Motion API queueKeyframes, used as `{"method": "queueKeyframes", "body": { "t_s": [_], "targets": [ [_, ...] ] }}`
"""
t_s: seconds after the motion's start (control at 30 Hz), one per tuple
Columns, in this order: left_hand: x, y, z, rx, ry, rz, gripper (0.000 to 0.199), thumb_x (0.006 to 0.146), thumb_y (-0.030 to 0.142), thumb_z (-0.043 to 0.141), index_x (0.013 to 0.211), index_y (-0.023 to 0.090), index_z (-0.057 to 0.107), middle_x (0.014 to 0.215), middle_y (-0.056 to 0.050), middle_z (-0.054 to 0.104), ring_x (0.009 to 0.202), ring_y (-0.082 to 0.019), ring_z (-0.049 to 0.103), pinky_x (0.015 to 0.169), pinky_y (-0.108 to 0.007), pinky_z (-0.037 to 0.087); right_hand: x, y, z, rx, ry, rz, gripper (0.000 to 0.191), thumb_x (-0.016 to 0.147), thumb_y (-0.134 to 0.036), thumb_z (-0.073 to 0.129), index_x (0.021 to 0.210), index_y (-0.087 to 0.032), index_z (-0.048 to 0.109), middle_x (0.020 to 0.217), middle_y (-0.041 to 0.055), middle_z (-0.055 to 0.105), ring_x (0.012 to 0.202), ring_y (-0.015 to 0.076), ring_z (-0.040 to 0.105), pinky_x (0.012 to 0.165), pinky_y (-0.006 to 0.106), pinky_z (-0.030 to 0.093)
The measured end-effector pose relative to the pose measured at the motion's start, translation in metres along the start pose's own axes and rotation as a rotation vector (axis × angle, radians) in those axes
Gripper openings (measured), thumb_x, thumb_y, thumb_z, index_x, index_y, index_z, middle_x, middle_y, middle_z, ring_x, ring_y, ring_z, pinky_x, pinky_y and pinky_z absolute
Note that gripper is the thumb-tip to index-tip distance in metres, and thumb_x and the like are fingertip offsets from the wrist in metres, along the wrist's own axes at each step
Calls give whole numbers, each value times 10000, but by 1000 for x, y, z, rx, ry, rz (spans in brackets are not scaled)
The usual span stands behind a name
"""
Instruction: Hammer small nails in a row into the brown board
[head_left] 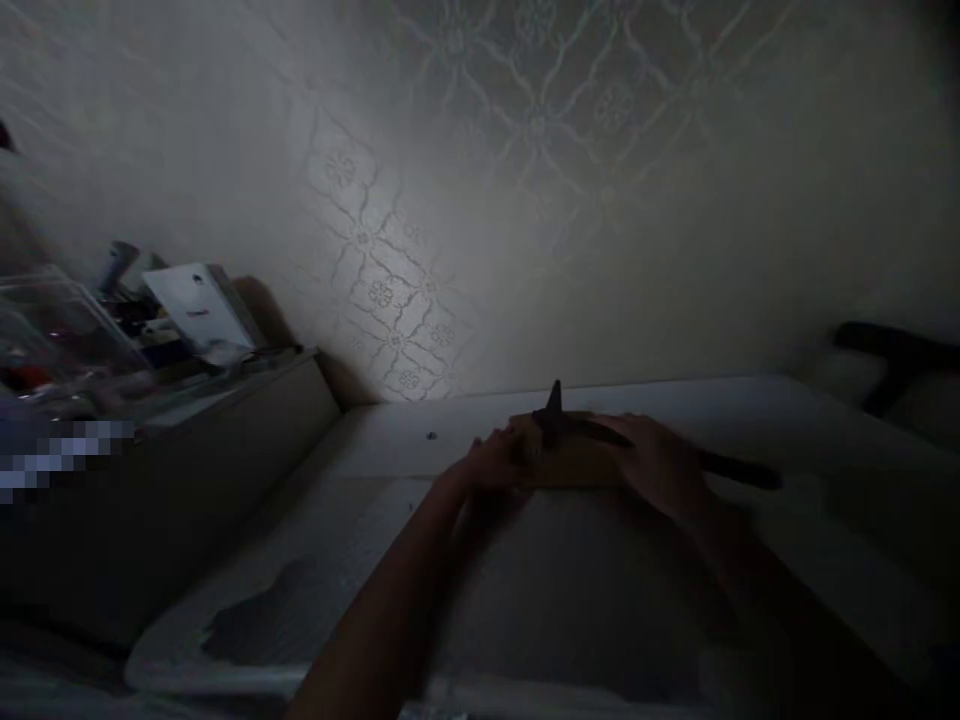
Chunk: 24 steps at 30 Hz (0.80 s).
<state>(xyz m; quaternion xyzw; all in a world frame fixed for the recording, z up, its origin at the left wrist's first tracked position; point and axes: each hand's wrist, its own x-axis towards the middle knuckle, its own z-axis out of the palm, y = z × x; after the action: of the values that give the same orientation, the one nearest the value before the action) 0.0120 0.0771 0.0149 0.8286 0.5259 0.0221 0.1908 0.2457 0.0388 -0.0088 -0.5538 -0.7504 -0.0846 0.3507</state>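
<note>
A dark hammer (553, 418), its head with a pointed claw sticking up, lies over a brown wooden board (574, 470) on the white tabletop. My right hand (660, 465) is closed around the handle, whose dark end (742, 470) sticks out to the right behind it. At the board's left end, my left hand (495, 462) grips the edge, its fingers bent close to the hammer head. Dim light hides the fingertips, and I cannot tell whether anything small is between them.
A small dark object (431, 436) lies on the table (375, 435) left of my hands. To the left stands a cabinet (247, 420) bearing a white box (199, 305) and a clear plastic organizer (60, 320). Patterned wall (540, 200) rises behind; a black armrest-like shape (892, 345) is at right.
</note>
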Motion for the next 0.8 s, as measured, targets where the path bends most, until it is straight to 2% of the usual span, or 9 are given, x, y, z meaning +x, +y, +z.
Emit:
{"method": "queueKeyframes", "body": {
  "t_s": [0.17, 0.3, 0.47, 0.67, 0.8],
  "targets": [
    [-1, 2, -2, 21, -19, -2, 794, 754, 568, 603, 1407, 217, 318, 1474, -120, 355, 1343, -313, 327, 1114, -503, 209, 0, -1, -1, 10, -6, 10, 352, 835, -168, 498, 1153, -260, 618, 1033, 34, 679, 933, 215, 607, 773, 329, 473],
    [-2, 3, -2, 36, -14, -7, 827, 765, 582, 582, 1430, 198, 276, 1479, -133, 339, 1345, -333, 319, 1112, -547, 180, 0, -2, -2, 11, -30, 17, 357, 825, -154, 507, 1145, -258, 625, 1028, 33, 683, 925, 216, 610, 764, 331, 476],
    [-1, 2, -1, 61, -17, -6, 795, 768, 592, 565, 1415, 211, 303, 1485, -126, 335, 1352, -326, 306, 1106, -533, 206, 1, -2, -2, 7, 0, 18, 366, 824, -156, 508, 1152, -267, 628, 1029, 36, 682, 924, 220, 610, 762, 338, 474],
    [0, 1, 0, 47, -11, -5, 810, 755, 588, 580, 1413, 207, 302, 1473, -125, 353, 1340, -313, 333, 1108, -505, 220, 0, -1, 0, 16, -23, 19, 343, 831, -167, 507, 1136, -260, 632, 1026, 33, 683, 923, 217, 610, 763, 329, 470],
    [1, -1, 2, 63, -2, -5, 812, 759, 602, 565, 1416, 207, 297, 1476, -131, 349, 1342, -315, 330, 1103, -530, 213, 0, 0, 0, 21, -7, 26, 361, 832, -172, 511, 1162, -275, 614, 1034, 26, 683, 920, 210, 610, 755, 320, 468]
  ]
}}
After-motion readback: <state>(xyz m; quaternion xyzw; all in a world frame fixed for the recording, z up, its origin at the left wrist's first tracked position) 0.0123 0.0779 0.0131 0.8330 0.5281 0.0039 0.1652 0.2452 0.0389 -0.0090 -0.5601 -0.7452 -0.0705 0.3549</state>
